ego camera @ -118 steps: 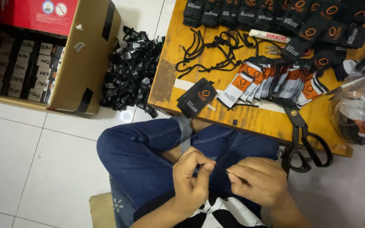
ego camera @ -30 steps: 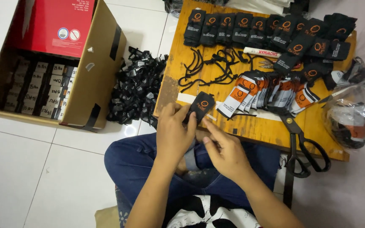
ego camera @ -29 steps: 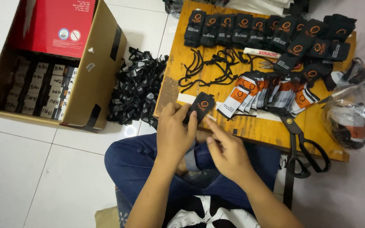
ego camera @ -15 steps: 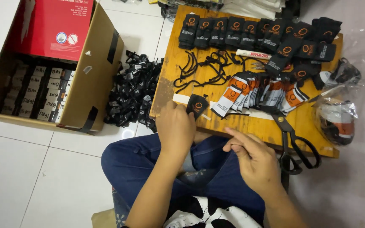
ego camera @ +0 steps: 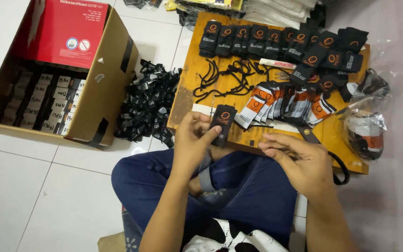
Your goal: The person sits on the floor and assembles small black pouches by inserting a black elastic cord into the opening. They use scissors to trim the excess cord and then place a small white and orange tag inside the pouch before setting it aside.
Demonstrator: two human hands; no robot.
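1. Your left hand [ego camera: 193, 140] now has the black hang tag [ego camera: 222, 123] on its own, pinched between thumb and fingers at the lower edge of the wooden tabletop [ego camera: 190, 74], centre of the frame. A second ago both hands were bunched together on that same tag.

2. Your right hand [ego camera: 299, 161] has let go and slid out to the lower right. It's loosely curled over the tabletop edge, right beside the scissors [ego camera: 325, 151], palm down. Can't tell if it's pinching something tiny like a string; nothing shows between the fingers.

3. So my read: whatever two-handed fiddling the tag needed looks finished, and the tag is just being held upright, face toward you, orange mark showing.

4. Nothing else has budged. The fanned white-and-orange tags [ego camera: 285, 100] sit just right of the held one, the loose black cords [ego camera: 232, 77] lie above it mid-tabletop, and the row of black tags [ego camera: 276, 39] runs along the top edge.

5. Off the tabletop, the heap of black pieces [ego camera: 148, 105] is on the floor to the left, next to the open cardboard box [ego camera: 94, 88] in the upper left. A clear plastic bag [ego camera: 364, 133] sits at the far right.
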